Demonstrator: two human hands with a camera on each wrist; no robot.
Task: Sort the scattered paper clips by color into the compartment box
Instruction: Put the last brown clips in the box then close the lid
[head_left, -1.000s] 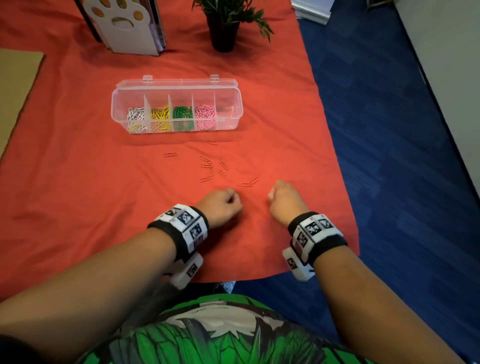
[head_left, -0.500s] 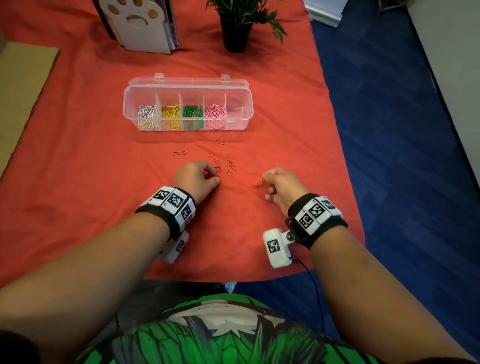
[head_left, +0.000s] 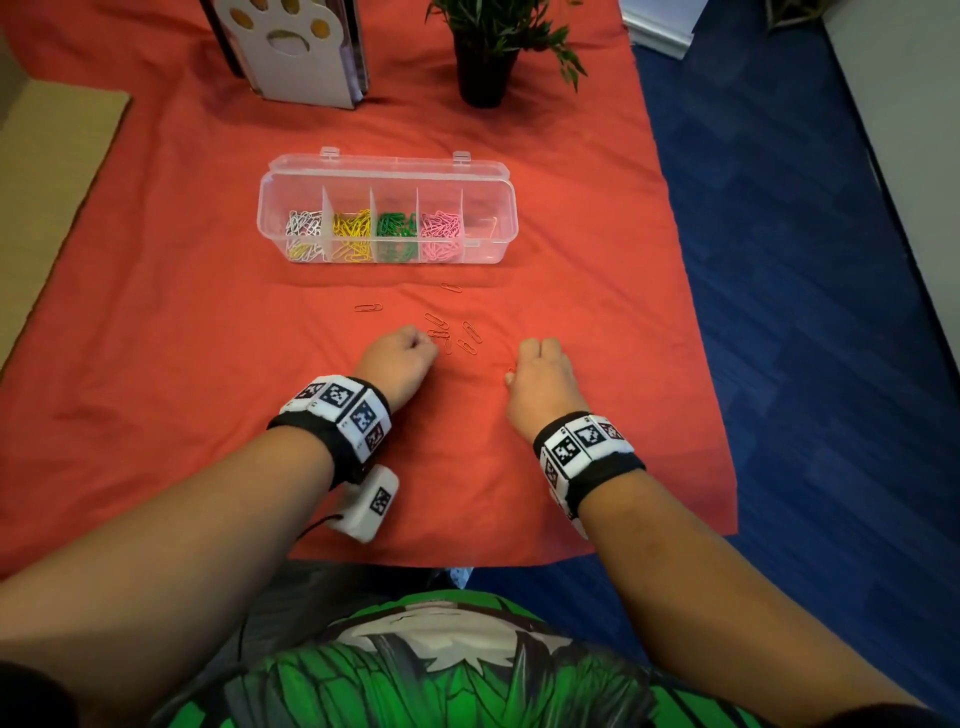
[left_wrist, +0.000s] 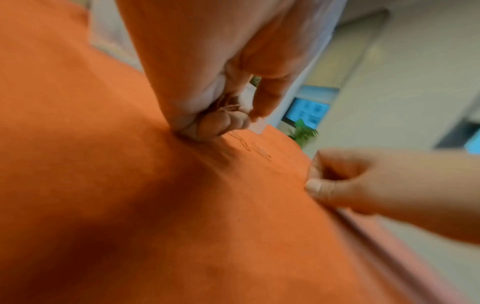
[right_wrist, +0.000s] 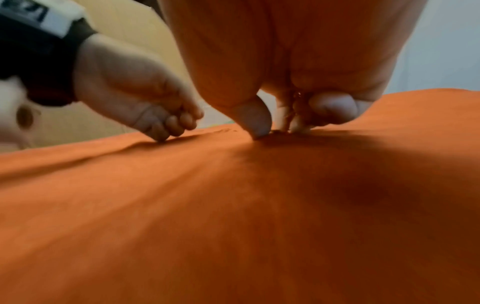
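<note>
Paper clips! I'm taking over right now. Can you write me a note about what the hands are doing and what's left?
Left hand: curled, holding a few orange wire paper clips, knuckles on the red cloth.
Right hand: seems to be pinching another orange clip off the cloth.
Clear plastic compartment box: sorted white, yellow, green and pink clips fill four compartments; the right-end one is nearly empty.
Done: those four colours.
Left: loose orange clips beside the left hand, plus the held ones, probably for the end compartment.
</note>
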